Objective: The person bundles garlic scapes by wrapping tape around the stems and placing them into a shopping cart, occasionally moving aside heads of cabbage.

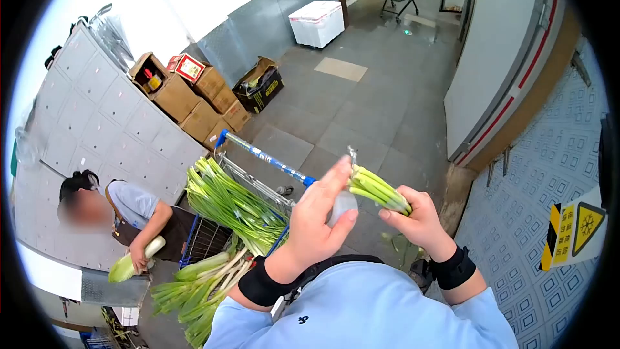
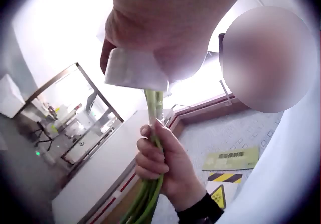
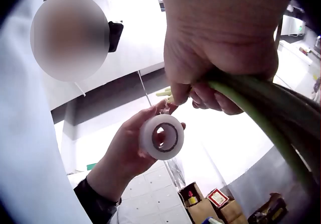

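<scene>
My right hand (image 1: 423, 220) grips a bundle of green stalks (image 1: 378, 190) around the middle; in the left wrist view its fingers (image 2: 150, 153) curl round them. My left hand (image 1: 316, 216) is at the pale end of the bundle. A roll of clear film or tape (image 3: 163, 137) lies against the left palm, with the thumb and fingers around it in the right wrist view. In the left wrist view the roll (image 2: 135, 68) is right at the stalk ends. A crumpled clear strip shows near the stalk tips in the right wrist view.
A blue-handled cart (image 1: 258, 154) holds long green leafy stalks (image 1: 226, 200) and leeks (image 1: 200, 284). A person (image 1: 139, 210) at left holds a pale vegetable (image 1: 139, 260). Cardboard boxes (image 1: 174, 97) stand by grey lockers (image 1: 97, 103); a white door (image 1: 497, 45) is at right.
</scene>
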Demonstrator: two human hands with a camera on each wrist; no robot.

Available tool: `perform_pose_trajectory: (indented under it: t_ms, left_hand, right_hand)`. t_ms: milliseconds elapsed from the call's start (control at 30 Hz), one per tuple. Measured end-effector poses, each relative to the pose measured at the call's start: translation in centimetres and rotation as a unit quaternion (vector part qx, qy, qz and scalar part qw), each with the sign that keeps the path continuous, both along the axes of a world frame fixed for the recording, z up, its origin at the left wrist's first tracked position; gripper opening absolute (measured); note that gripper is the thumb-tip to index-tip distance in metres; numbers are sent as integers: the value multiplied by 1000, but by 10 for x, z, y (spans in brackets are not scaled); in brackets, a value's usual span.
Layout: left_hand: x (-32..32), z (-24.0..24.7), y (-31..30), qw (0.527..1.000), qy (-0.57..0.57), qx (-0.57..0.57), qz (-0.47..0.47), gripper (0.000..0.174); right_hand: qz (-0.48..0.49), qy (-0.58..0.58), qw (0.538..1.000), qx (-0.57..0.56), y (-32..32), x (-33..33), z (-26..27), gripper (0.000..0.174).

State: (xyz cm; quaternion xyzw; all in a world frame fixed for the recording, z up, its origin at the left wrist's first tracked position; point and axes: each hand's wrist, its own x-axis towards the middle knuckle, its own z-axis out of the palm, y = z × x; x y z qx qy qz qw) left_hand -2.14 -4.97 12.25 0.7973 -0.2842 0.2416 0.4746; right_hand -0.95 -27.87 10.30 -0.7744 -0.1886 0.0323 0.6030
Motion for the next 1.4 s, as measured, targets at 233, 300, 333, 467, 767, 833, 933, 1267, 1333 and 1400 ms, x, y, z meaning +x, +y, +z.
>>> perform_pose_trajectory:
  t_ms: [233,300,333,467,767,833,933,1267,1333,1400]
  left_hand:
    - [-8,-12,-3,999,20,-6,44,63]
    - [-11,-12,3,984,106,-132,60,62]
    - [-8,-11,7,970,108,-201,86,61]
    - [3,-51,65,945,195,-185,187,26]
    - [28,-54,29,909,394,103,-89,63]
    - [36,-53,24,932,329,80,-130,67]
    - [58,-59,31,887,398,158,-172,71]
    - [79,-104,58,650,530,-203,-506,78]
    - [96,-111,26,489,515,-373,-598,83]
    - [116,-118,6,411,468,-502,-600,83]
  right_hand:
    - [22,-8,1000,0,5,6,0,21]
    - [15,0,1000,-10,6,10,-3,22]
    - [5,7,1000,-12,6,12,-5,22]
    - [34,99,990,90,0,27,-21,31]
    - [49,147,944,292,40,74,25,54]
    - [50,95,955,276,56,83,33,47]
    - [-7,55,956,289,81,92,52,39]
    - [-123,-263,870,398,116,125,57,13]
    - [-137,-217,869,424,126,107,48,13]
    - [-110,-184,872,440,122,86,33,13]
